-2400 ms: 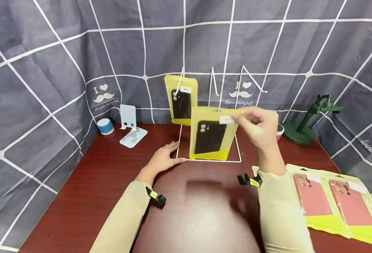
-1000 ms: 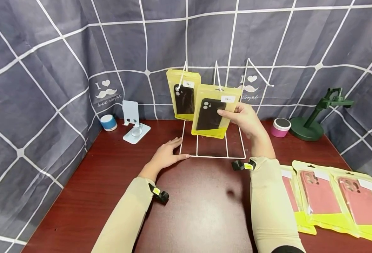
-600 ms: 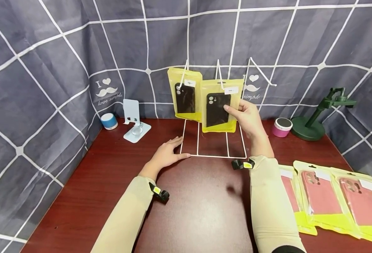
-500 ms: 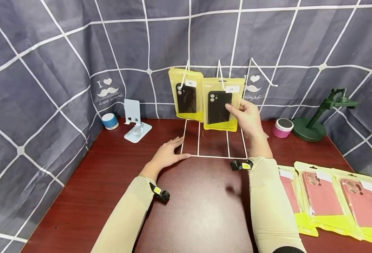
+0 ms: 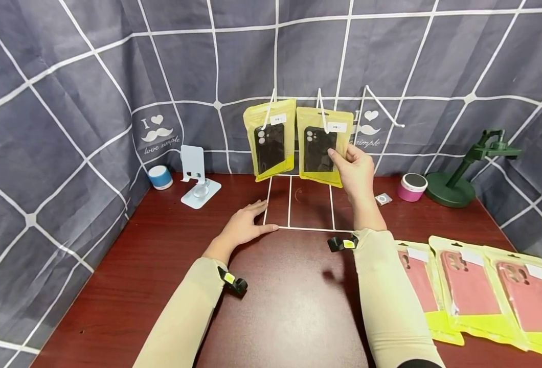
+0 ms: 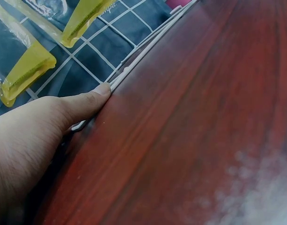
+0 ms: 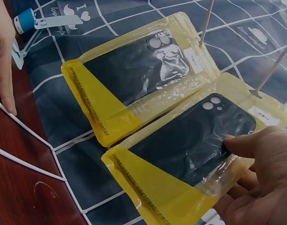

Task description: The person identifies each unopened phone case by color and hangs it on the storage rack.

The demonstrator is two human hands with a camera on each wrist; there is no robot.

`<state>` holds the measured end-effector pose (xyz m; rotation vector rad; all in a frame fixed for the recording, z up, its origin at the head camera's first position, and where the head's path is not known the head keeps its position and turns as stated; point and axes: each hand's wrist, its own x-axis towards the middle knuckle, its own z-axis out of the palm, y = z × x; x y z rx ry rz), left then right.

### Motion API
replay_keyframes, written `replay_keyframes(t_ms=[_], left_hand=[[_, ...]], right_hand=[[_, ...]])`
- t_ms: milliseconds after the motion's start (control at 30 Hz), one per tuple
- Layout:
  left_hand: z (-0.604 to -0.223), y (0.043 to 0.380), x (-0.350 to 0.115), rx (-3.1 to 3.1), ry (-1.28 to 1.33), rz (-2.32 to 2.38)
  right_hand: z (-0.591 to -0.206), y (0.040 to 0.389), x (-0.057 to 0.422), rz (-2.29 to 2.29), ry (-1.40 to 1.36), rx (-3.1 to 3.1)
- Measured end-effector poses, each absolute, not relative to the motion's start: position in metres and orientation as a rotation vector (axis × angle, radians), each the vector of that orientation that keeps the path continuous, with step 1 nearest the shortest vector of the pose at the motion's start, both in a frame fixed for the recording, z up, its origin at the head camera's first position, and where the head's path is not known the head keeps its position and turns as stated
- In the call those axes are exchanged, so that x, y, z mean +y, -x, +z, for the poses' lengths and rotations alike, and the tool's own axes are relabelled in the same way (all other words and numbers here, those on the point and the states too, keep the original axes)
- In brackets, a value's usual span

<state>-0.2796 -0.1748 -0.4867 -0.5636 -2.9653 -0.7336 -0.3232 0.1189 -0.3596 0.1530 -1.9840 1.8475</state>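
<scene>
My right hand (image 5: 357, 171) pinches the right edge of a yellow-and-clear bag holding a black phone case (image 5: 317, 149), thumb in front and fingers behind. This bag hangs on the middle hook (image 5: 322, 110) of a white wire display rack (image 5: 312, 229). Beside it, another bagged black phone case (image 5: 271, 145) hangs slightly tilted on the left hook. In the right wrist view, the hook passes into the hole at the top of the held bag (image 7: 204, 150). My left hand (image 5: 241, 225) rests at the rack base's front left corner, its thumb (image 6: 89, 104) on the front wire.
Several bagged pink phone cases (image 5: 471, 281) lie at the right. The rack's right hook (image 5: 385, 106) is bare. Behind the right hand stand a pink speaker (image 5: 411, 187) and a green stand (image 5: 450, 186). A light-blue phone stand (image 5: 197, 179) and blue speaker (image 5: 160, 177) are at the left.
The right hand has brought the bagged phone case from in front of the rack onto the middle hook and pushed it back along it. The left bag has tilted. The left hand stays in place.
</scene>
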Motion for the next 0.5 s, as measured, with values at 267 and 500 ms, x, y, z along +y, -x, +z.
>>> replay_keyframes(t_ms=[267,500], left_hand=[[-0.4862,0.2789,-0.1748,-2.968,0.541,-0.753],[-0.4891,0.2798,-0.1743,-2.963,0.546,-0.746]], right_hand=[[-0.3625,0.325,0.1213,1.845,-0.122,-2.018],[-0.362,0.3244,0.1242,1.884,-0.119,-2.022]])
